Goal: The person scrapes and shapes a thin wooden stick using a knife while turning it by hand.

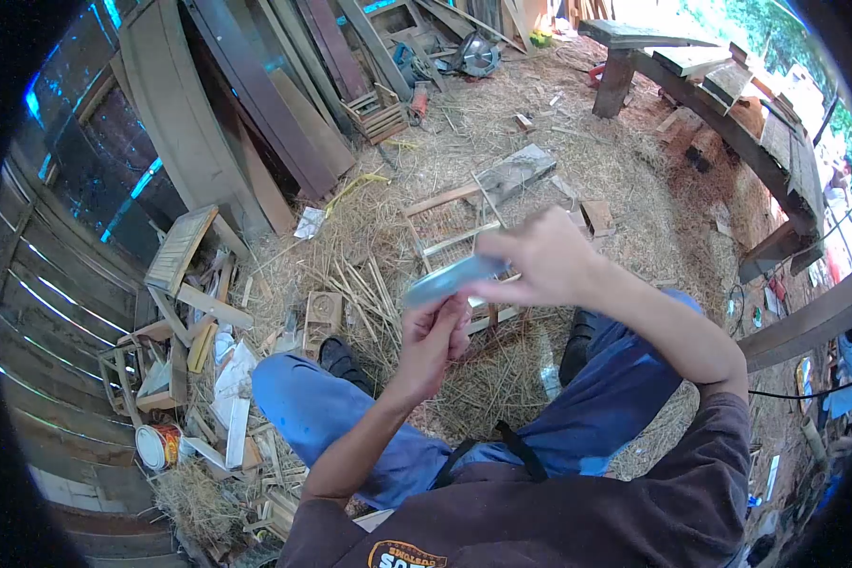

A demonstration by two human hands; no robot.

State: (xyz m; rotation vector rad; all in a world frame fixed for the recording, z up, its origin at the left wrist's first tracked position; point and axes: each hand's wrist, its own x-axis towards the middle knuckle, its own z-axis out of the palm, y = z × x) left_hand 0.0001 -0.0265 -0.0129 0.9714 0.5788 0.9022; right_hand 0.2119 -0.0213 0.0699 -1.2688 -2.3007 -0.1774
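A light blue-grey, flat, elongated object [445,282] is held in front of my lap; blur hides what it is. My left hand [433,339] grips its lower side from below, with the thumb pointing up and the fingers curled. From the right, my right hand [544,260] closes round its other end. Beyond my hands, a wooden frame with slats [459,241] lies on the ground, partly hidden by my right hand and the object.
Wood shavings and thin sticks [364,301] litter the ground. Small wooden stools [187,251] stand left, near a tin can [157,446]. Planks [265,104] lean at the back beside a circular saw [477,55]. A wooden bench [748,142] runs along the right.
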